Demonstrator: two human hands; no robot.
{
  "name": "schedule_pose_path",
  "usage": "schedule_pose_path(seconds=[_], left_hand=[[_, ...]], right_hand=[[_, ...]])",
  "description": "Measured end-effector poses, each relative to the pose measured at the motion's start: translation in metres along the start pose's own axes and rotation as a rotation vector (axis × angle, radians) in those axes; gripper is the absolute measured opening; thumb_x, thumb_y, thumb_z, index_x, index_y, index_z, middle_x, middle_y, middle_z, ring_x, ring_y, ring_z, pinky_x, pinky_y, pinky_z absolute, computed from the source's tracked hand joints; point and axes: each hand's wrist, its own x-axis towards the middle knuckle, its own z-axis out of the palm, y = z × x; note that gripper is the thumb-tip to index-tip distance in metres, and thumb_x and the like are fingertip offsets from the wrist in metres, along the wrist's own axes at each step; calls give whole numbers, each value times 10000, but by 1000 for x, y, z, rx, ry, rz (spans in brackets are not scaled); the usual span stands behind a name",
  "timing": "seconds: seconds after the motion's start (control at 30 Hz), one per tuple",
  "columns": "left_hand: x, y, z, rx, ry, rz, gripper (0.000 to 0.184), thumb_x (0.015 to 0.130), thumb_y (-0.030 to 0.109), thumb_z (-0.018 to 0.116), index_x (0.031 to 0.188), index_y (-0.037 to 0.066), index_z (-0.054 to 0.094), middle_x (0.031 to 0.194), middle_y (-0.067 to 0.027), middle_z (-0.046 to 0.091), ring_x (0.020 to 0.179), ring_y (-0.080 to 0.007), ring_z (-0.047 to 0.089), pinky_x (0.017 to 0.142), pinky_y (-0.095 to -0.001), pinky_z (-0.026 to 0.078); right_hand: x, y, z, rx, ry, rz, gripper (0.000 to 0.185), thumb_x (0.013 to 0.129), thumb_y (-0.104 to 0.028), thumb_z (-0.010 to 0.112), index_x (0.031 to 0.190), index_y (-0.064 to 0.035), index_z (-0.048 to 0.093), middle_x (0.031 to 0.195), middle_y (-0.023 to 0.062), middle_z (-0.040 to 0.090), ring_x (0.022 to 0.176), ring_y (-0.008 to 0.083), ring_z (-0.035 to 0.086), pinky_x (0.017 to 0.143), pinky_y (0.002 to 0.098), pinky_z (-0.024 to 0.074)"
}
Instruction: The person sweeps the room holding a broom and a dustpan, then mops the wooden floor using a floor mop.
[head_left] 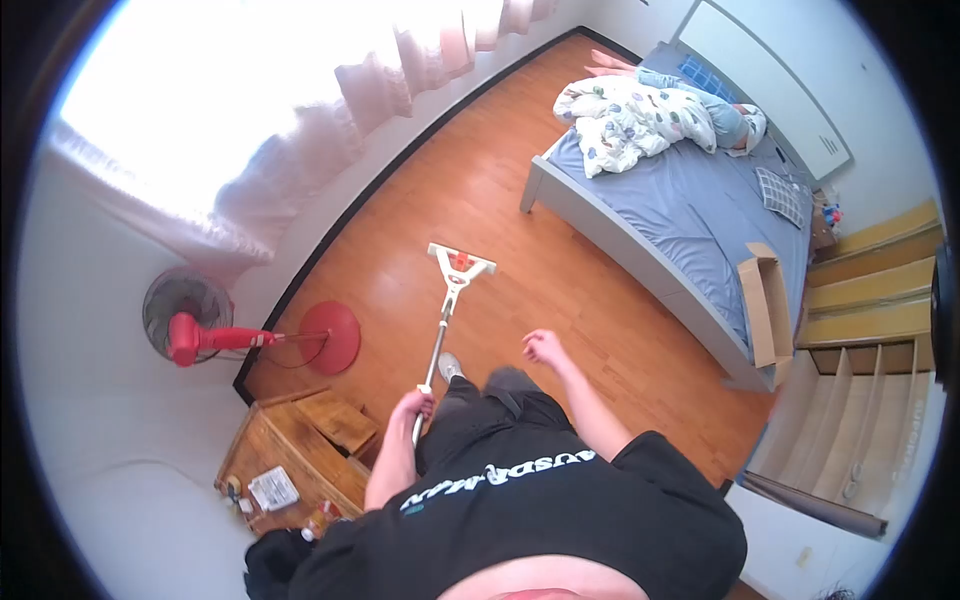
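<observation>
My left hand [414, 404] is wrapped round the upper handle of a mop [440, 338] with a metal pole. Its flat white head [462, 261], with orange-red parts in the middle, points away from me over the wooden floor [480, 180]. I cannot tell whether the head touches the floor. My right hand [543, 347] hangs in the air to the right of the pole, fingers loosely curled in, with nothing visible in it. One white shoe [450, 367] shows beside the pole, below the mop head.
A red standing fan [330, 337] leans into view at left, near a wooden cabinet [300, 440] holding small items. At right stands a bed [660, 225] with a quilt [630, 120], a person [730, 120] and an open cardboard box [765, 310]. A shelf unit [840, 430] lies beyond.
</observation>
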Motion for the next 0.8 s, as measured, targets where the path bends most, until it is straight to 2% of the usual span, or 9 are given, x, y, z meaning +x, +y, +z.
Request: schedule_pose_path(seconds=[0.13,0.3,0.47,0.5,0.53,0.6,0.7,0.73,0.8], left_hand=[[-8,154,-50,140,40,-7,160,806,78,463,654,118,431,472,66,334,361,-44,303,339,-199,258],[61,338,-14,327,23,-74,149,779,51,474,646,106,435,471,63,333,359,-39,305,335,-197,265],[124,479,13,509,-8,154,126,749,33,485,640,78,440,466,22,389,340,-68,338,315,-225,273],[164,501,4,505,-28,134,146,741,25,474,617,88,427,456,-9,402,328,-112,360,310,-260,281],[176,536,20,303,-12,-128,150,748,31,472,618,89,424,458,-14,403,331,-120,364,310,-257,279],[194,549,51,326,-117,133,155,769,43,478,636,101,424,471,20,389,341,-78,348,314,-218,274],[224,567,93,126,-10,22,161,771,41,488,650,123,420,487,43,377,354,-53,331,319,-211,285],[235,566,98,107,0,-43,163,768,38,491,651,128,419,490,43,377,357,-54,331,321,-217,294],[236,552,96,92,-67,-28,166,774,47,501,647,126,427,496,28,393,391,-75,375,357,-238,342]], right_hand=[[-26,-59,103,5,-308,68,205,848,-110,461,982,-33,596,779,27,619,678,96,568,618,228,470],[34,-101,124,231,-136,115,247,865,-141,438,1031,-44,592,811,39,625,709,102,569,663,242,470],[137,-188,182,262,-175,203,303,889,-283,485,1050,-42,576,850,55,631,743,111,583,670,234,473],[148,-217,201,300,-182,170,327,890,-313,491,1062,-45,566,856,50,626,749,108,581,669,232,472],[161,-236,225,341,-176,226,342,887,-323,496,1090,-52,544,878,47,619,752,109,578,671,235,471],[196,-271,258,526,-164,324,369,889,-330,489,1145,-63,489,918,64,604,768,140,584,685,263,478],[202,-308,304,1258,-177,353,355,891,-313,486,1140,-60,472,948,135,596,781,227,607,685,332,506],[207,-341,301,1238,-100,529,354,909,-320,436,1148,-59,458,962,174,595,808,275,611,704,372,515],[206,-320,326,1553,-104,387,448,919,-389,370,1197,-46,442,993,179,593,802,274,613,688,359,518]])
